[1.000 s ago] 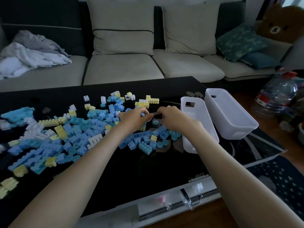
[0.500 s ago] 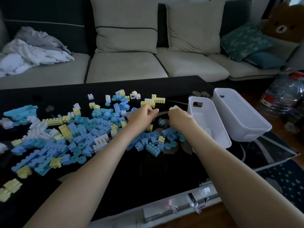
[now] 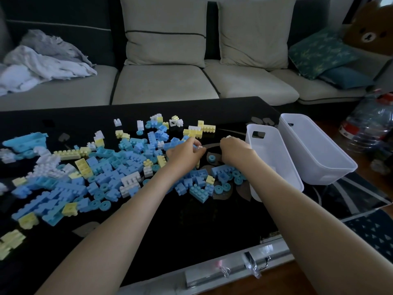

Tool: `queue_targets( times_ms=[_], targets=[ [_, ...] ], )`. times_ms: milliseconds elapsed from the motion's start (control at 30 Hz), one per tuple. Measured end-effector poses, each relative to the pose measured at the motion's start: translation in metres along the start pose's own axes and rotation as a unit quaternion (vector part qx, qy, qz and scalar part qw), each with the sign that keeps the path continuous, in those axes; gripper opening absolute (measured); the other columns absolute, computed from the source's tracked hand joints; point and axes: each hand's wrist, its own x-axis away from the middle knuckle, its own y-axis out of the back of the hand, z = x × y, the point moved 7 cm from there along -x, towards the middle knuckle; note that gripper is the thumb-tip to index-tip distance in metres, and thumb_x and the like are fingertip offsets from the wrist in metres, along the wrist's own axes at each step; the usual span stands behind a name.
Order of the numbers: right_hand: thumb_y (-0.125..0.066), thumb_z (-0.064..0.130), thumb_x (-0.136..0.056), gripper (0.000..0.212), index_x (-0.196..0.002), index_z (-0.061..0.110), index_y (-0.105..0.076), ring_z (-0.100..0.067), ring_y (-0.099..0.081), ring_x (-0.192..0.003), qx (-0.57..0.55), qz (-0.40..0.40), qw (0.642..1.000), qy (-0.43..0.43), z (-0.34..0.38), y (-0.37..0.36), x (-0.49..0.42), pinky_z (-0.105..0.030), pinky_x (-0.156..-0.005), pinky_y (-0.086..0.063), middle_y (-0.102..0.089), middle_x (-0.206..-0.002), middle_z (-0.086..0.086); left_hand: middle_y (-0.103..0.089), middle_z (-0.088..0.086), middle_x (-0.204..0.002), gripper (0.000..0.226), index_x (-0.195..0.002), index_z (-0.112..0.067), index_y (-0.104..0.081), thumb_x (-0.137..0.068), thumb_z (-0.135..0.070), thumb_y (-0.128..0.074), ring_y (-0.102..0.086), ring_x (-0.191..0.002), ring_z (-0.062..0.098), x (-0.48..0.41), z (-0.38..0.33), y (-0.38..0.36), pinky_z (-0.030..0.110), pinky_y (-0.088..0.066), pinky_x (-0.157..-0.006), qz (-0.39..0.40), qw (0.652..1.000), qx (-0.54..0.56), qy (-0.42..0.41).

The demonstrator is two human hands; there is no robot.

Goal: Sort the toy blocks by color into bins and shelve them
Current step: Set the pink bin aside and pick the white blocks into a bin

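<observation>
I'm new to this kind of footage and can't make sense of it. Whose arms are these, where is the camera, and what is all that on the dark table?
There is no machine here: a person wears a camera on the head, so you look down along their own bare arms. The left hand and the right hand are both closed, each pinching what looks like a small white block at the fingertips. Loose blue, yellow and white toy blocks lie scattered on the black table. At the right stand two white bins, side by side; no blocks can be seen in them. A sofa runs behind the table.
</observation>
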Motion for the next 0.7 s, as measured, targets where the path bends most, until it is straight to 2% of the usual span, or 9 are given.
queue_targets(
  times_ms=[133, 200, 300, 367, 433, 500, 600, 633, 700],
  targets=[
    [-0.053, 0.007, -0.090, 0.050, -0.135, -0.001, -0.033, -0.033, -0.045, -0.123, -0.053, -0.069, 0.995, -0.038, -0.007, 0.016, -0.010, -0.038, -0.091, -0.046, -0.040, -0.134, -0.019, -0.063, -0.010, -0.100, 0.024, -0.110, -0.028, -0.050, -0.096, -0.046, -0.043, -0.058, -0.096, 0.013, -0.004, -0.006, 0.007, 0.046, -0.041, -0.097, -0.009, 0.999, 0.050, 0.020],
    [-0.052, 0.010, -0.092, 0.052, -0.138, -0.001, -0.032, -0.032, -0.042, -0.125, -0.045, -0.048, 0.995, -0.071, -0.012, 0.013, -0.016, -0.037, -0.092, -0.045, -0.037, -0.138, -0.019, -0.060, -0.010, -0.100, 0.027, -0.114, -0.027, -0.051, -0.096, -0.045, -0.043, -0.057, -0.097, 0.014, -0.006, -0.013, 0.015, 0.045, -0.039, -0.098, -0.022, 0.998, 0.051, 0.023],
    [-0.045, 0.015, -0.095, 0.043, -0.136, 0.001, -0.041, -0.033, -0.045, -0.123, -0.032, 0.015, 0.995, -0.091, -0.018, -0.001, -0.020, -0.036, -0.090, -0.045, -0.037, -0.140, -0.020, -0.057, -0.007, -0.098, 0.018, -0.106, -0.029, -0.050, -0.097, -0.040, -0.041, -0.056, -0.096, 0.017, -0.006, -0.020, 0.020, 0.043, -0.038, -0.097, -0.024, 0.999, 0.024, 0.017],
    [-0.045, 0.017, -0.095, 0.036, -0.127, 0.001, -0.050, -0.032, -0.052, -0.114, -0.048, 0.017, 0.995, -0.087, -0.018, -0.002, -0.021, -0.035, -0.083, -0.046, -0.046, -0.133, -0.020, -0.056, -0.007, -0.093, 0.016, -0.102, -0.028, -0.052, -0.097, -0.039, -0.041, -0.055, -0.093, 0.016, -0.006, -0.019, 0.020, 0.040, -0.037, -0.094, -0.022, 1.000, 0.011, 0.017],
    [-0.049, 0.016, -0.093, 0.023, -0.110, 0.003, -0.058, -0.028, -0.056, -0.098, -0.066, 0.004, 0.995, -0.069, -0.015, 0.001, -0.022, -0.033, -0.073, -0.045, -0.057, -0.117, -0.015, -0.056, -0.012, -0.087, 0.018, -0.104, -0.029, -0.054, -0.097, -0.040, -0.042, -0.054, -0.090, 0.014, -0.007, -0.014, 0.018, 0.039, -0.037, -0.093, -0.020, 1.000, 0.007, 0.021],
    [-0.050, 0.014, -0.092, 0.015, -0.100, 0.005, -0.059, -0.024, -0.054, -0.086, -0.074, -0.003, 0.996, -0.056, -0.010, 0.005, -0.019, -0.031, -0.069, -0.044, -0.059, -0.101, -0.010, -0.054, -0.016, -0.082, 0.020, -0.107, -0.029, -0.055, -0.097, -0.041, -0.042, -0.056, -0.091, 0.015, -0.007, -0.011, 0.013, 0.044, -0.040, -0.096, -0.011, 0.999, 0.021, 0.023],
    [-0.048, 0.008, -0.091, 0.014, -0.100, 0.002, -0.057, -0.022, -0.051, -0.080, -0.098, -0.026, 0.994, -0.028, -0.003, 0.015, -0.015, -0.030, -0.066, -0.041, -0.052, -0.089, -0.007, -0.056, -0.013, -0.086, 0.022, -0.110, -0.029, -0.056, -0.098, -0.040, -0.043, -0.057, -0.095, 0.017, -0.004, -0.017, 0.008, 0.047, -0.042, -0.095, 0.001, 0.999, 0.052, 0.013],
    [-0.046, 0.007, -0.092, 0.010, -0.096, 0.003, -0.055, -0.022, -0.051, -0.080, -0.119, -0.040, 0.992, -0.021, -0.002, 0.021, -0.012, -0.030, -0.066, -0.041, -0.053, -0.090, -0.007, -0.059, -0.011, -0.089, 0.022, -0.111, -0.029, -0.056, -0.098, -0.040, -0.043, -0.058, -0.095, 0.018, -0.002, -0.022, 0.009, 0.046, -0.042, -0.095, -0.001, 0.998, 0.058, 0.008],
    [-0.043, 0.006, -0.093, 0.014, -0.102, 0.002, -0.053, -0.025, -0.053, -0.084, -0.162, -0.087, 0.983, -0.009, -0.004, 0.037, -0.005, -0.029, -0.066, -0.040, -0.052, -0.095, -0.009, -0.063, -0.009, -0.093, 0.022, -0.112, -0.030, -0.056, -0.098, -0.040, -0.042, -0.058, -0.094, 0.017, 0.002, -0.032, 0.010, 0.042, -0.040, -0.092, -0.011, 0.998, 0.061, 0.001]
  ],
)
